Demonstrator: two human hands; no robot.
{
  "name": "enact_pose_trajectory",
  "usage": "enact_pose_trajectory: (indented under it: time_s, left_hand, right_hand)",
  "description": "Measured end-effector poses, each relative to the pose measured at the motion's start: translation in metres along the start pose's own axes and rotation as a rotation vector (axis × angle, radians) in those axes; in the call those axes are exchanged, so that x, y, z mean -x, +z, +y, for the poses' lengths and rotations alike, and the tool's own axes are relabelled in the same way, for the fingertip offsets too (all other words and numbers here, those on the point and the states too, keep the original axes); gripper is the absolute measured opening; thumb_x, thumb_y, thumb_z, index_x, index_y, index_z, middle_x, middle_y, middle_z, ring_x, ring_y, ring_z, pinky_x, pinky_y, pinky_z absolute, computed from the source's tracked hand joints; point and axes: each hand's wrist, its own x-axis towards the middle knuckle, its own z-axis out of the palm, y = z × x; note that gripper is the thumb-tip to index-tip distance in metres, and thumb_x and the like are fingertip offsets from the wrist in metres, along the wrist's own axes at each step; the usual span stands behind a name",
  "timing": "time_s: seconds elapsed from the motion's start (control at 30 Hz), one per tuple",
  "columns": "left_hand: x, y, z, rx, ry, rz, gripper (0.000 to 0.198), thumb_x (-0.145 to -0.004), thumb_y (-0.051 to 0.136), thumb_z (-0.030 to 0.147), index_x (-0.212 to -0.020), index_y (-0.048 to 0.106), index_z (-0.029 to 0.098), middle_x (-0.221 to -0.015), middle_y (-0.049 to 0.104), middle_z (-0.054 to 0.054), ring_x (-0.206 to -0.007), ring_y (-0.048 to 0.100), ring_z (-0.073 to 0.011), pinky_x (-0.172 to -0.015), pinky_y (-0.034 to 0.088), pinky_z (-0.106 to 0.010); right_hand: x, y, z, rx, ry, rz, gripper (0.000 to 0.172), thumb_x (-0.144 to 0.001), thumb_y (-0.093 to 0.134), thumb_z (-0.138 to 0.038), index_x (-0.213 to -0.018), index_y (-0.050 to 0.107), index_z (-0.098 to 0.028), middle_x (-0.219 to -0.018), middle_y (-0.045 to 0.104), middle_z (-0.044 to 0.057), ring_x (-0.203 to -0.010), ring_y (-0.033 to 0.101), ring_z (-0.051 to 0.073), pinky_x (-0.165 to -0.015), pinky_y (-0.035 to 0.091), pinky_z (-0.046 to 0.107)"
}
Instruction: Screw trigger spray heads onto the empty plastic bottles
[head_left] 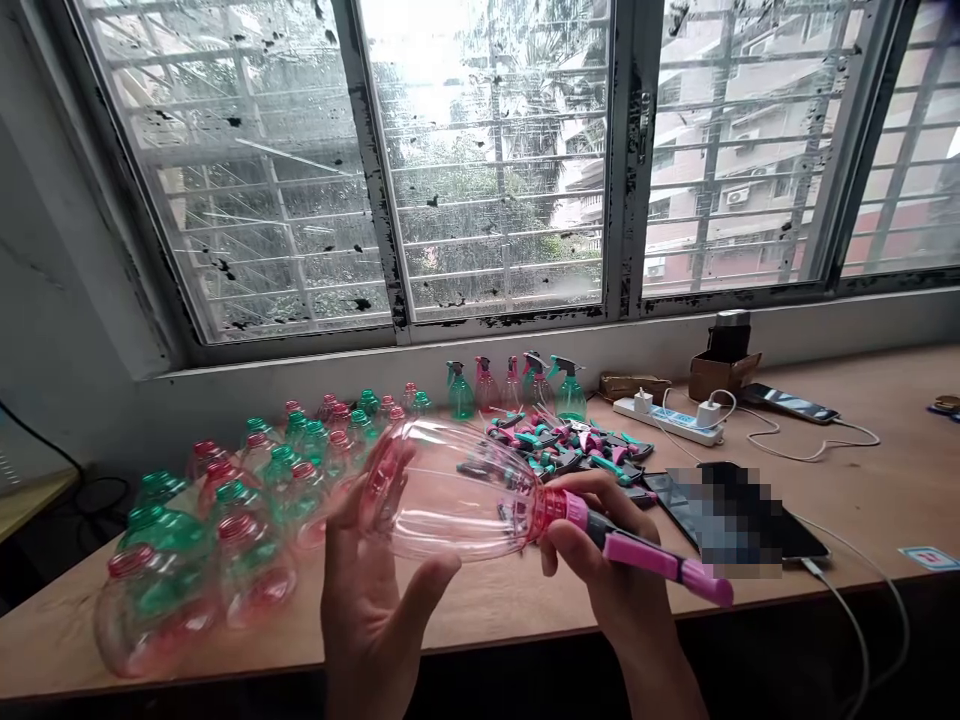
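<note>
A clear pink spray bottle [457, 490] lies sideways in the air above the front of the table. My left hand [382, 600] cups its base, fingers behind it and thumb along the near side. At the neck, my right hand [607, 540] grips the pink collar of the spray head [667, 568] between thumb and fingers. That spray head is grey and pink, sits on the bottle's mouth and points to the right. Behind the bottle lies a pile of loose spray heads [570, 445] in pink, green and grey.
Open pink and green bottles [285, 470] crowd the table's left side. Several complete spray bottles [568, 390] stand by the wall under the window. To the right are a power strip [667, 420], a tablet [735, 515], a phone [791, 402], white cables and a small cardboard box [724, 372].
</note>
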Motion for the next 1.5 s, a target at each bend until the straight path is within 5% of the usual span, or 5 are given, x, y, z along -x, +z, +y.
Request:
enact_pose_trajectory:
  time_s: [0.3,0.47,0.9,1.1,1.5]
  left_hand:
    - [0.000,-0.006,-0.006,-0.058,0.013,0.013,0.058,-0.076,0.088,0.025,-0.129,0.066,0.032,-0.146,0.061,-0.004,-0.141,0.051,-0.0358,-0.122,0.036,-0.055]
    - [0.001,-0.004,-0.004,0.054,-0.001,-0.035,0.064,-0.073,0.089,0.044,-0.131,0.064,0.029,-0.150,0.058,-0.007,-0.145,0.046,-0.0372,-0.126,0.030,-0.053]
    - [0.005,-0.007,0.000,0.019,0.004,-0.027,0.060,-0.077,0.088,0.029,-0.132,0.065,0.037,-0.155,0.053,-0.004,-0.140,0.051,-0.0385,-0.118,0.042,-0.056]
    - [0.001,-0.008,-0.005,0.116,0.019,-0.036,0.072,-0.072,0.087,0.054,-0.137,0.063,0.032,-0.150,0.058,-0.006,-0.141,0.049,-0.0385,-0.121,0.037,-0.055]
    - [0.000,-0.006,-0.010,0.051,0.088,0.000,0.059,-0.079,0.084,0.039,-0.135,0.065,0.036,-0.151,0.058,-0.004,-0.146,0.043,-0.0387,-0.116,0.043,-0.056]
  right_hand:
    - [-0.005,-0.004,0.009,-0.126,-0.008,-0.032,0.023,-0.085,0.080,-0.042,-0.099,0.069,-0.026,-0.064,0.069,-0.003,-0.044,0.057,0.014,-0.045,0.045,0.025]
    - [-0.001,-0.004,0.003,0.026,-0.027,-0.011,0.033,-0.075,0.089,-0.041,-0.098,0.070,-0.025,-0.061,0.066,-0.004,-0.051,0.057,0.016,-0.048,0.047,0.027]
    - [-0.001,0.001,0.001,-0.143,0.054,0.002,0.030,-0.083,0.080,-0.047,-0.100,0.070,-0.025,-0.063,0.066,-0.004,-0.045,0.055,0.014,-0.046,0.041,0.026]
    - [0.001,-0.002,0.001,0.014,-0.004,-0.020,0.034,-0.074,0.089,-0.043,-0.097,0.070,-0.026,-0.063,0.065,-0.004,-0.051,0.055,0.016,-0.049,0.044,0.026]
    - [0.000,0.003,0.002,-0.108,0.034,-0.064,0.028,-0.083,0.083,-0.044,-0.098,0.070,-0.026,-0.059,0.063,-0.006,-0.048,0.054,0.013,-0.049,0.041,0.024]
